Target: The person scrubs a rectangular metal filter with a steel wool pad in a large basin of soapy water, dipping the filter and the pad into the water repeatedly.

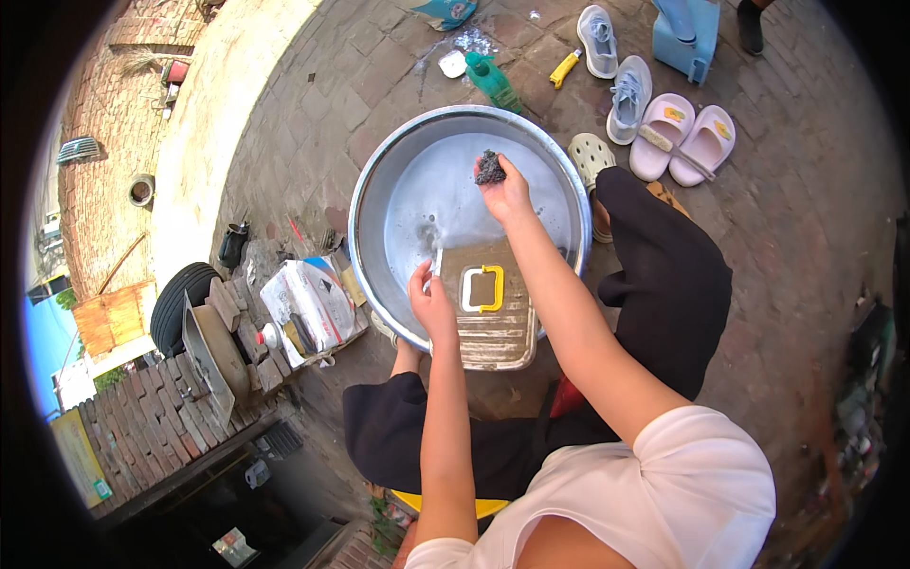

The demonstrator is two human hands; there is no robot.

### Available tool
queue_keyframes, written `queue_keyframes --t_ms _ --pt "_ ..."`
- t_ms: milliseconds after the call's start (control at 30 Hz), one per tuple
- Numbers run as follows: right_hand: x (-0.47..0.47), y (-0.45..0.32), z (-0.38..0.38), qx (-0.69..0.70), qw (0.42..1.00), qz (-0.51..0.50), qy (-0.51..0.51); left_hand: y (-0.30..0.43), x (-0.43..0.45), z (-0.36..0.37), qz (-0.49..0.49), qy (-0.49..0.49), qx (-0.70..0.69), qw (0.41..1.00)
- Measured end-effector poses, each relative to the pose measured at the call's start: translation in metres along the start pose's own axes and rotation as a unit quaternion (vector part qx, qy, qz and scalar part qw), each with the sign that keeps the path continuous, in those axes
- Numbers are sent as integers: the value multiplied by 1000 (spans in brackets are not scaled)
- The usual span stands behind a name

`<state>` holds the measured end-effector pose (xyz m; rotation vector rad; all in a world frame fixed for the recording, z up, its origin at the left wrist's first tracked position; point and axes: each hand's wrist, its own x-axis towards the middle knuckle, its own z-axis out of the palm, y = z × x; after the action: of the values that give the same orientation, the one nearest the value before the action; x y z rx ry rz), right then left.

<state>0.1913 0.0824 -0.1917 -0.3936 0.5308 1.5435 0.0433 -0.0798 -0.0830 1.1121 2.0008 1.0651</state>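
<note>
In my right hand [506, 195], above the basin's water, is a dark grey, wiry scouring pad [490, 169]. My left hand [434, 306] hovers near the left edge of a brown, dirt-smeared plastic lid [490, 338], its fingers apart and nothing visible between them; whether it touches the lid's edge is unclear. The lid has ribs along its lower part and a yellow and white handle [500, 288]. It leans in a large round metal basin [373, 171], tilted toward me over the near rim. Cloudy water [434, 185] with a few bubbles fills the basin's bottom.
Beyond the basin stand a green pump bottle [492, 82] and a yellow tube [565, 70]. Sneakers [629, 99], pink slides [661, 139] and a brush [675, 151] lie to the right. At left are a worn carton [313, 299] and a tyre [178, 306]. Another person's foot [750, 28] shows top right.
</note>
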Motion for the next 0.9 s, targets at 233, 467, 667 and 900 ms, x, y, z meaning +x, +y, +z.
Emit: queue_keyframes --t_ms 233,467,667,900 --pt "124 -51 58 98 983 -157 17 113 193 164 390 -178 285 857" --pt "176 -72 86 75 987 -120 -78 124 237 249 462 -187 329 802" --pt "184 -70 82 44 987 -109 -107 108 237 241 468 -196 313 802" --pt "180 -63 88 24 983 -120 -136 113 242 237 468 -198 327 797"
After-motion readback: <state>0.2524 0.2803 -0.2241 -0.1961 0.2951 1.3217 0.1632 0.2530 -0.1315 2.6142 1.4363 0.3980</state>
